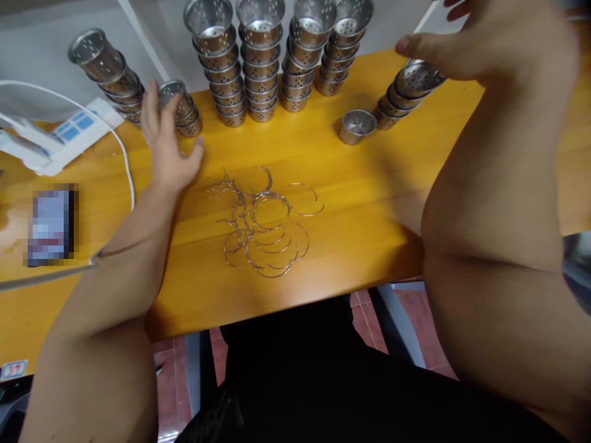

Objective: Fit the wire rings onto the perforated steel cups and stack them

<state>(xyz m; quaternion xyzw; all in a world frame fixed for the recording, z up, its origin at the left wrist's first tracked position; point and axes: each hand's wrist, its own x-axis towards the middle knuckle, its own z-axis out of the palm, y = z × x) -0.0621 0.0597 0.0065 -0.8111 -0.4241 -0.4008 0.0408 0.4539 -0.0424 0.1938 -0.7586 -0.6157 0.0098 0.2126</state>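
Observation:
My left hand [167, 144] rests on the yellow wooden table [369, 203] with fingers spread, its fingertips touching a short leaning stack of perforated metal cups [182, 111]. My right hand [466, 37] hovers open above another leaning stack of cups [406, 86] at the right, thumb pointing left, holding nothing. A single metal cup [356, 126] stands alone on the table left of that stack. A heap of thin curved wire handles [263, 224] lies in the middle of the table between my arms.
Several tall stacks of perforated cups [272, 55] stand at the back edge, and one more stack [108, 71] leans at the far left. A white power strip [60, 138] with cable and a blurred phone [50, 224] lie at the left.

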